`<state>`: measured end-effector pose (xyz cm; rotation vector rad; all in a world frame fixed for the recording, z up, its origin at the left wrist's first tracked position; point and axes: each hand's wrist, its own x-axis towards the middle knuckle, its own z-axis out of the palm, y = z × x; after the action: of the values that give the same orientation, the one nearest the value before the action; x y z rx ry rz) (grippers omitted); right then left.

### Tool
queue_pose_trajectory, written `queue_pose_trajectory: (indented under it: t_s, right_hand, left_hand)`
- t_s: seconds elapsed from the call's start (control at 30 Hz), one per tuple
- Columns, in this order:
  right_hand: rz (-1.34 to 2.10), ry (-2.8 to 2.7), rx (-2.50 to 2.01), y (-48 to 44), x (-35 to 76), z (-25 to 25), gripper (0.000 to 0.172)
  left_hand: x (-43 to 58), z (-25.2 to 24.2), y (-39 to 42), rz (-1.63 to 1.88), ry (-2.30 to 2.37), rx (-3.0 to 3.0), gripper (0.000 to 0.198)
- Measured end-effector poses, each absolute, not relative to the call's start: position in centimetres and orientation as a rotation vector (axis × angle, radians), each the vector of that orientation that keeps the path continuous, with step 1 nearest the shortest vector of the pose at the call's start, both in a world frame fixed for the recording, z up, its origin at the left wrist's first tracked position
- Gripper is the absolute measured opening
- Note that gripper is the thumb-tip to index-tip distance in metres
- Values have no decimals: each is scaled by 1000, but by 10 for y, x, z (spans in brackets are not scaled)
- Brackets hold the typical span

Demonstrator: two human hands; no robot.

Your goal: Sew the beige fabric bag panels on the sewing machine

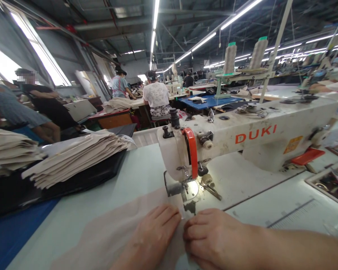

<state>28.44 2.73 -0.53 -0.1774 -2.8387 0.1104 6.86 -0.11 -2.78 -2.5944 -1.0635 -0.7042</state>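
A pale beige piece of fabric (112,221) lies on the light green table of a white sewing machine (228,131) and runs up to its lit needle area. My left hand (154,232) rests on the cloth, its fingers together and pinching near the right edge. Close beside it, my right hand (214,234) has its fingers curled on that same edge, just in front of the presser foot (188,187). The fingertips of both hands are partly hidden. An orange guard (192,153) stands on the machine head above.
Stacked beige fabric pieces (81,157) lie on black material (109,172) to the left. A tray of small items (332,183) sits at the right, with a printed ruler (295,213) nearer. Thread cones (230,58) stand behind the machine. Several people are farther back.
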Motion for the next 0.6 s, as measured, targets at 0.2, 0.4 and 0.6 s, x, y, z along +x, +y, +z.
queue_pose_trajectory:
  t_s: [0.2,0.4,0.6]
  right_hand:
    - [140,-2814,-194,28,286,-8,19]
    - [169,-2846,-170,31,287,-10,17]
    - [157,-2710,-463,41,287,-12,19]
  left_hand:
    - [68,-31,-1,-671,-1080,-2613,27]
    - [68,-29,-1,-677,-1033,-2606,28]
    - [72,-25,-4,-675,-1071,-2602,33]
